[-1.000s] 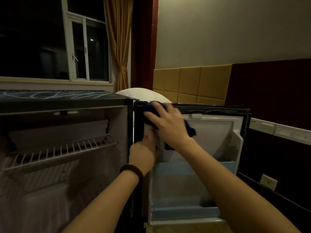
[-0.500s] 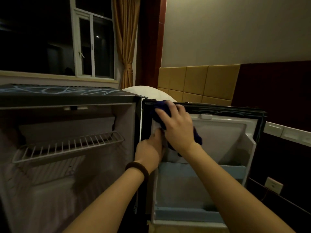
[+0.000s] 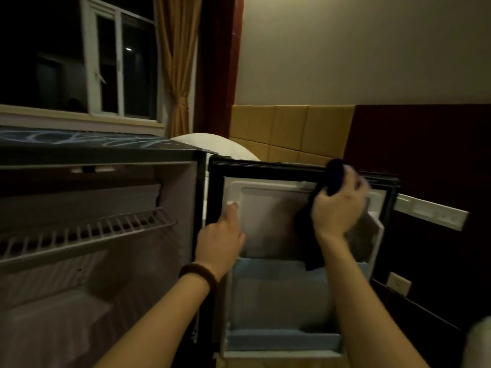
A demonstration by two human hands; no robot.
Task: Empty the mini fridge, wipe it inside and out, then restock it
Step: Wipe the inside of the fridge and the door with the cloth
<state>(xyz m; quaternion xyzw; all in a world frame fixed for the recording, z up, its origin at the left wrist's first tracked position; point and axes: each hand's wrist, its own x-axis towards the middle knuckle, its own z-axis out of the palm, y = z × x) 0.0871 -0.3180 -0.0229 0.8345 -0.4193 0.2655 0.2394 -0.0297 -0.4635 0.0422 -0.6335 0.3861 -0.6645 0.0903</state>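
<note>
Gripping a dark blue cloth (image 3: 333, 176), the right hand (image 3: 338, 208) presses it against the top edge of the mini fridge's open door (image 3: 265, 221), near the corner farthest from the hinge, with a loose tail of cloth hanging down over the inner liner; the hand is blurred, so the exact lie of its fingers cannot be told. Nearer the hinge side, the left hand (image 3: 220, 240) rests on the door's inner panel with fingers extended, seemingly steadying it, a dark band (image 3: 198, 272) round its wrist. Below both hands, the door's 2 pale blue bins (image 3: 279, 338) hold nothing visible. To the left the mini fridge (image 3: 106, 235) stands open, its cavity bare except for 1 white wire shelf (image 3: 87, 232). Judging by this, emptying is done and the wiping step is in hand, now on the door's rim and gasket. Next, the cloth likely needs to run down the far side edge while the left hand braces the door against swinging. Beyond the fridge sit a white pillow (image 3: 212, 144), a padded headboard (image 3: 287, 131), a curtain (image 3: 175, 65) and a dark window (image 3: 106, 62).
</note>
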